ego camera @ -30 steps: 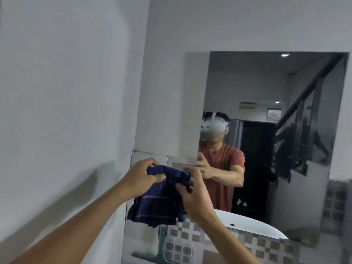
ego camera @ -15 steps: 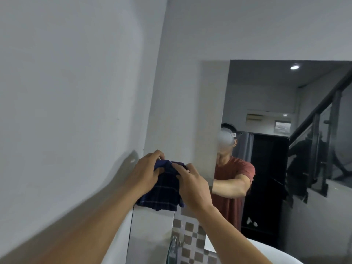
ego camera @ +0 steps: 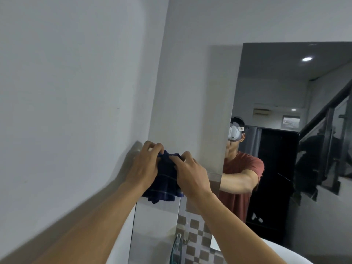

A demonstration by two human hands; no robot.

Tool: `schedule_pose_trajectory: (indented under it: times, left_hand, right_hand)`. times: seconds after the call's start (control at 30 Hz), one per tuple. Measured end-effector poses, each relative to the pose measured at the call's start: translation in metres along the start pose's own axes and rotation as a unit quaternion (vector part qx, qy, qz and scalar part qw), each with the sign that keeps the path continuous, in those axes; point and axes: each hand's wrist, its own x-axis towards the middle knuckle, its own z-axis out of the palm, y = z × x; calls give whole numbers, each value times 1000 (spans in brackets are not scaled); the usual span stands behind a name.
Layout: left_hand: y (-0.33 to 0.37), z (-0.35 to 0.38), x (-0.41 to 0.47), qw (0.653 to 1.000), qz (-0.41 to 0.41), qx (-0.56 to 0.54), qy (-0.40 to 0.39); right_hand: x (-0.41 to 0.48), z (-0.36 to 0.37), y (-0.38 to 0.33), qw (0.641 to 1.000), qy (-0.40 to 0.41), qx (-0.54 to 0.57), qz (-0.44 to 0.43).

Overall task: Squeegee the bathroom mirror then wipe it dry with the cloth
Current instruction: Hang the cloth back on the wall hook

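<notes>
The cloth (ego camera: 166, 181) was dark navy with thin pale lines crossing in a check. It was bunched into a soft wad at the top, and its loose lower edge hung in folds. The left hand (ego camera: 145, 164) gripped its upper left part with curled fingers. The right hand (ego camera: 191, 176) pinched the upper right part, thumb and fingers closed on the fabric. The two hands sat close together with only a ridge of cloth between them. They held it in front of the back wall, just left of the mirror (ego camera: 276, 88) and near the corner with the side wall (ego camera: 76, 92). Whether the cloth touched any surface could not be told. In the mirror, the reflection (ego camera: 241, 168) of a person in a red shirt reached an arm toward the glass's left edge.

A second earlier the cloth had hung wider and flatter, spread between the hands. Half a second earlier it was already gathered, and now it was drawn tighter still, with less fabric dangling. The view had also swung left and up, so the side wall filled more of the picture and the mirror sat further right. The reflected head was now half cut off by the mirror's edge.

At the bottom right curved the white rim of a sink (ego camera: 289, 253), its bowl out of view. A metal tap (ego camera: 178, 241) stood by brown and white checked tiles (ego camera: 192, 225).
</notes>
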Motion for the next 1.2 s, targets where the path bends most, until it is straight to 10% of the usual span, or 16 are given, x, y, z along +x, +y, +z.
schedule_pose_trajectory:
  times: [0.43, 0.63, 1.2]
  left_hand:
    - [-13, -1, -16, 980, -65, 17, -188]
    - [0, -11, -17, 994, -42, 55, -87]
    - [2, -5, -23, 974, -87, 45, -206]
  right_hand:
    - [-2, -4, 4, 973, -129, 160, 110]
    - [-16, -11, 3, 992, -66, 85, 58]
    - [-16, -18, -4, 981, -172, 78, 53]
